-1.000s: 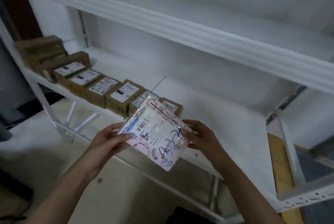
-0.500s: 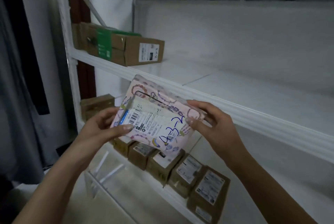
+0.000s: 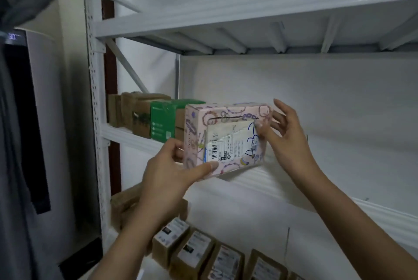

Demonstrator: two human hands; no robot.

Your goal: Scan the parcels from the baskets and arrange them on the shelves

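Note:
A pink patterned parcel (image 3: 226,139) with a white label and blue handwriting stands upright on its long edge at the front of the middle shelf (image 3: 294,185). My left hand (image 3: 172,173) grips its lower left corner, thumb across the front. My right hand (image 3: 285,135) touches its right end; the thumb presses the front near the label, the other fingers are spread behind it. The parcel sits just right of a green-and-brown box (image 3: 162,121).
Brown boxes (image 3: 131,110) stand at the shelf's left end. A row of labelled brown boxes (image 3: 203,254) lines the lower shelf. The white upright post (image 3: 95,103) is at left; an upper shelf (image 3: 248,28) hangs overhead. The middle shelf extends bare to the right.
Both hands lifted the pink parcel from in front of the lower shelf up to the middle shelf, turned it upright, and set it beside the green box. My right hand's fingers have spread.

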